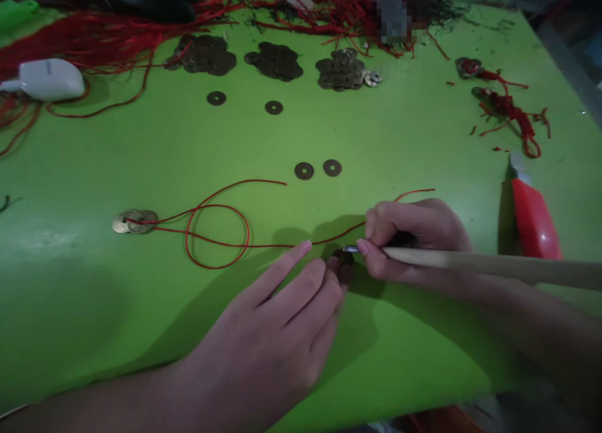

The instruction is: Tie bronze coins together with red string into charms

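My left hand [286,320] reaches in from the lower left, its fingertips closed on a dark coin [346,257] that is partly hidden. Its index finger stretches out beside a thin red cord [270,246]. My right hand [414,238] grips a slim tool with a long pale handle [493,268] and a narrow metal tip, which touches the coin or lies just over it. The cord makes a loop on the table and runs left to a few overlapping brass-coloured coins [141,221]; its right part passes behind my right hand. Two square-holed coins, a left one [304,176] and a right one [332,173], lie beyond my hands.
Coin piles, a left [207,56], a middle [277,63] and a right one [341,72], sit along the back of the green table [141,144]. Red cord strands [94,37] and a white plastic object [51,80] lie left. Knotted red cords [512,110] and a red-handled cutter [536,216] lie right.
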`<state>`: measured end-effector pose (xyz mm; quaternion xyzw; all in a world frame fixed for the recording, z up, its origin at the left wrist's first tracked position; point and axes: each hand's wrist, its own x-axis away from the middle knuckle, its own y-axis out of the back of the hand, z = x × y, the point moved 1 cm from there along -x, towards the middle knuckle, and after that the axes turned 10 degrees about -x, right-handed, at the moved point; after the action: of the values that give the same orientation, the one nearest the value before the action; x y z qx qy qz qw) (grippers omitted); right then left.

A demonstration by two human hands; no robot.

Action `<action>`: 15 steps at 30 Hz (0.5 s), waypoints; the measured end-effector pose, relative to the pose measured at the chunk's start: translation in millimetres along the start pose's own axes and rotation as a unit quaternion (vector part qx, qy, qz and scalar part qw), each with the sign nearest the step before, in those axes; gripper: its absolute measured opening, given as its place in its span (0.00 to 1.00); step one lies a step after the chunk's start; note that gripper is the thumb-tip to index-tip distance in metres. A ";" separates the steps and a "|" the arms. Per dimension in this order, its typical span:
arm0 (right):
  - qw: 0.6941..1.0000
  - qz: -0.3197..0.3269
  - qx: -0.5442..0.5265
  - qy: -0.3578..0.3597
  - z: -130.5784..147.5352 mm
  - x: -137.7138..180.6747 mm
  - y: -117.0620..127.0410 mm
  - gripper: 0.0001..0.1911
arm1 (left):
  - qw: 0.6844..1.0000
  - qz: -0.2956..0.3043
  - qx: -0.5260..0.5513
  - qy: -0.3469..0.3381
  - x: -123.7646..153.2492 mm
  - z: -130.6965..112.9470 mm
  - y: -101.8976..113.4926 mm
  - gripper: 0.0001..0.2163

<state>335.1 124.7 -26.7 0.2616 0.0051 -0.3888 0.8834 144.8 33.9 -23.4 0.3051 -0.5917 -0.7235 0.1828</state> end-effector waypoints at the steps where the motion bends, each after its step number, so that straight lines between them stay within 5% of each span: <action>1: 1.000 -0.004 -0.003 0.004 0.0 -0.1 0.1 0.12 | 1.000 0.001 0.000 0.000 -0.1 0.0 0.2 0.14; 15: 1.000 -0.003 -0.009 0.000 -0.3 0.5 0.9 0.12 | 1.000 -0.011 0.003 0.005 -1.9 -0.3 0.3 0.13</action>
<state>336.1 125.0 -26.7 0.2532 0.0093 -0.3918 0.8845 146.4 34.8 -22.7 0.3154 -0.5893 -0.7225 0.1768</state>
